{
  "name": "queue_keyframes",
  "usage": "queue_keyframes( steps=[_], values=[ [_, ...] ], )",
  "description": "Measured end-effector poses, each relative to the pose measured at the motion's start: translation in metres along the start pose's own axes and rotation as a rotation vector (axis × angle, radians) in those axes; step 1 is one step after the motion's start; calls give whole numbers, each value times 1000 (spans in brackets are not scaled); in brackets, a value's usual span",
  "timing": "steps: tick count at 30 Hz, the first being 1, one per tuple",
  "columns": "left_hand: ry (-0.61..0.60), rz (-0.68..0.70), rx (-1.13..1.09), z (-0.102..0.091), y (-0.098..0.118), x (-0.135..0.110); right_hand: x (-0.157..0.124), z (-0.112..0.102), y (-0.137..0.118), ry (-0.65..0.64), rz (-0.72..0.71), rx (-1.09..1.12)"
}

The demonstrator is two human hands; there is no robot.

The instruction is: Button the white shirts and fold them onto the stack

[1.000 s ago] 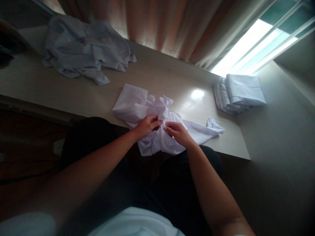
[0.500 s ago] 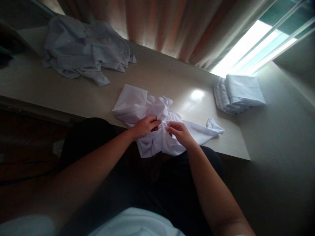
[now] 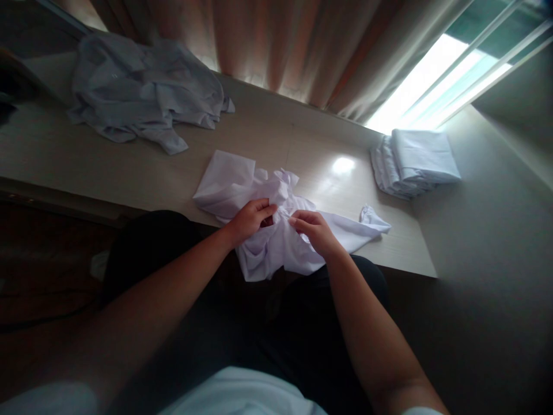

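A white long-sleeved garment, probably a shirt, lies bunched across the front edge of the table, partly hanging over it above my lap. One sleeve stretches to the right and ends in a gathered cuff. My left hand is closed on the gathered cloth in the middle, thumb and fingers pinching it. Just to the right, my right hand pinches the same bunched part between thumb and forefinger. What lies inside the folds at the fingertips is too small to make out.
The pale table runs under a curtain. A crumpled heap of white clothes lies at the back left. Several folded white garments are stacked at the right by the wall and the bright window.
The view has shifted slightly. My fingers have moved a little apart at the bunched cloth, while both hands keep their hold. The heap and the stack stay put.
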State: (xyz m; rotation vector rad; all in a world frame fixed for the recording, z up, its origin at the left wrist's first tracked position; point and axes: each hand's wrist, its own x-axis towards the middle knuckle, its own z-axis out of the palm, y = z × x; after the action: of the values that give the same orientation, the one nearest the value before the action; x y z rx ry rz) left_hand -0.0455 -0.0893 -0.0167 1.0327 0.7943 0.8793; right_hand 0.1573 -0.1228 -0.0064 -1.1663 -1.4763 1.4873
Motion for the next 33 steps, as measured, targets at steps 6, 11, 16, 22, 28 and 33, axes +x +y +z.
queue_keyframes(
  steps=[6, 11, 16, 22, 28, 33],
  values=[
    [71, 25, -33, -10, -1, 3, -8, -3, -1, -208, 88, -205],
    [-16, 84, 241, -13, 10, -1, -4, -2, 7, -248, 133, -288],
    [-227, 170, 910, -39, 36, -12, 1, -10, 13, -4, 62, -178],
    [-406, -70, 1314, -72, 46, -14, -2, -29, 9, 20, 127, -256],
    [-410, -109, 1054, -77, 55, -8, -20, -62, 1, -252, 333, -312],
    [-263, -101, 909, -83, 55, -8, -24, -68, 1, -343, 272, -445]
  ],
)
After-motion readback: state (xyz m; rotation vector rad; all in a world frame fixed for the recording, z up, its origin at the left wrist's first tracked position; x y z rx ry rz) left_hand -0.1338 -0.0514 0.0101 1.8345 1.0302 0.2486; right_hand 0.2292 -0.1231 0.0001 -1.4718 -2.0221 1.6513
